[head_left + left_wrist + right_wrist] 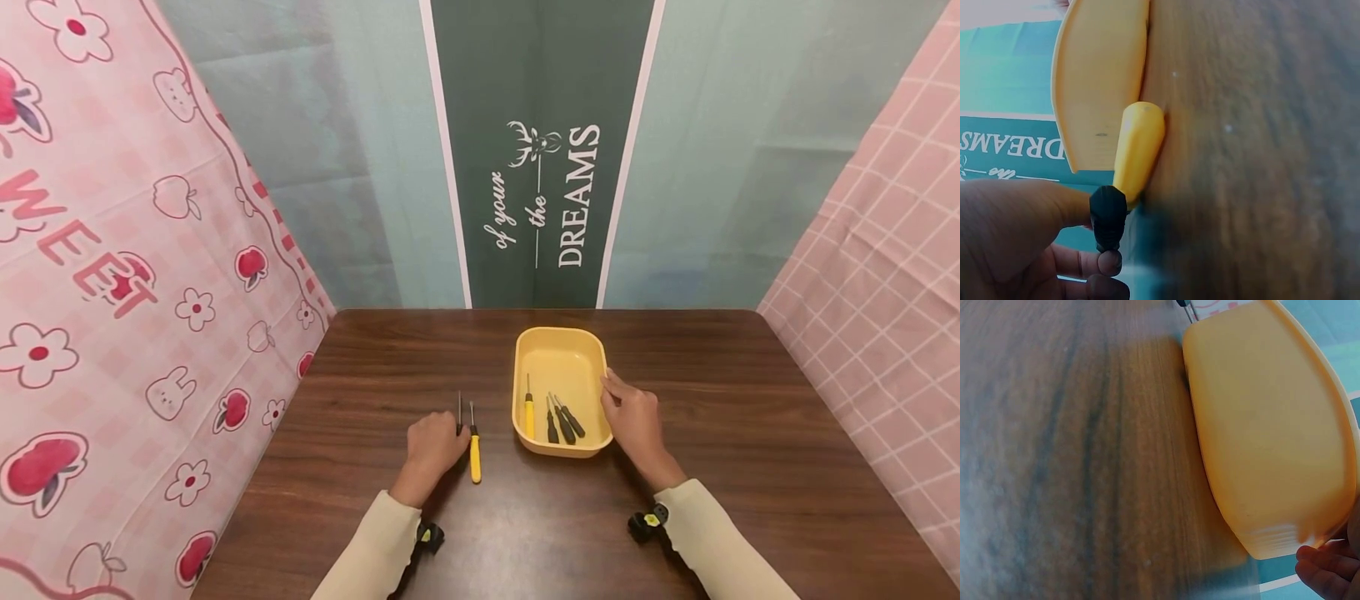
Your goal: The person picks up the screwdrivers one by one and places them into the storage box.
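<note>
My left hand (435, 446) pinches a black-handled screwdriver (1109, 215) between thumb and fingers, its thin shaft pointing away from me. Just to its right, a yellow-handled screwdriver (476, 458) lies on the table. A yellow plastic tray (558, 335) stands farther right, its side wall filling much of the right wrist view. Inside it are one yellow-handled screwdriver (529, 417) and three small black-handled screwdrivers (566, 423), near the front end. With thumb and fingers, my right hand (633, 421) grips the tray's right rim.
Everything rests on a dark brown wooden table (360, 358). Behind it hangs a green and teal cloth (536, 275) with lettering. Pink printed cloth (150, 333) borders the left side and pink checked cloth (885, 292) the right.
</note>
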`<move>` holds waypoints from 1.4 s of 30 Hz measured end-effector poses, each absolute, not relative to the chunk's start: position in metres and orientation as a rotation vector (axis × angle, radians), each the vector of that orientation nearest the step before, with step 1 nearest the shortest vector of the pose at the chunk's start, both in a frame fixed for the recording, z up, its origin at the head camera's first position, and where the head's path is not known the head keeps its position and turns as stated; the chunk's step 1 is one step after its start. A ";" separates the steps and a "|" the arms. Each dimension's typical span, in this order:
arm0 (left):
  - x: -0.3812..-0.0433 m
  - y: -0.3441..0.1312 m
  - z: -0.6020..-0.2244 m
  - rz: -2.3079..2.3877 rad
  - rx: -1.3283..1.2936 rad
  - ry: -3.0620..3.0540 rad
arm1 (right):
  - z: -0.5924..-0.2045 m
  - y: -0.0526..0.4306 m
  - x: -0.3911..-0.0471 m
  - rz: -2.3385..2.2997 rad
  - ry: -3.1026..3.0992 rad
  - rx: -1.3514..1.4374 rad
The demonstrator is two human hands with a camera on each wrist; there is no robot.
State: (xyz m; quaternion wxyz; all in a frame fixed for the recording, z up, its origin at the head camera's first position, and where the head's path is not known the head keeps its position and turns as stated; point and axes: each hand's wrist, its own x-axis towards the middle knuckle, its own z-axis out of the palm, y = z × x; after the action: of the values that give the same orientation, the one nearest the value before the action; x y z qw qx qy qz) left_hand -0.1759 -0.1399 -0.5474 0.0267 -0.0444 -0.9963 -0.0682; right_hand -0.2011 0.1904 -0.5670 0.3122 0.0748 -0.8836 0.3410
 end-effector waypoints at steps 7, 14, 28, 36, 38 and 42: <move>-0.177 -0.137 -0.542 -0.217 -0.136 -3.092 | -0.567 0.191 -0.202 0.903 -2.332 0.199; -0.178 -0.133 -0.537 -0.261 -0.149 -3.090 | -0.565 0.190 -0.203 0.895 -2.329 0.208; -0.179 -0.118 -0.529 -0.371 -0.203 -3.021 | -0.561 0.194 -0.205 0.870 -2.330 0.229; -0.181 -0.106 -0.525 -0.397 -0.220 -2.994 | -0.558 0.197 -0.207 0.881 -2.323 0.226; -0.181 -0.103 -0.525 -0.413 -0.224 -2.988 | -0.558 0.197 -0.207 0.885 -2.329 0.220; -0.182 -0.099 -0.525 -0.417 -0.220 -2.983 | -0.558 0.196 -0.206 0.894 -2.347 0.219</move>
State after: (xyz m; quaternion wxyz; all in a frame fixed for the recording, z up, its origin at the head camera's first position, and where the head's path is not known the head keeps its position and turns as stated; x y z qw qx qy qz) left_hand -0.1821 -0.0989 -0.5248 0.0607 -0.0727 -0.9859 -0.1377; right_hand -0.2063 0.1965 -0.5579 0.3051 0.0828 -0.8865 0.3378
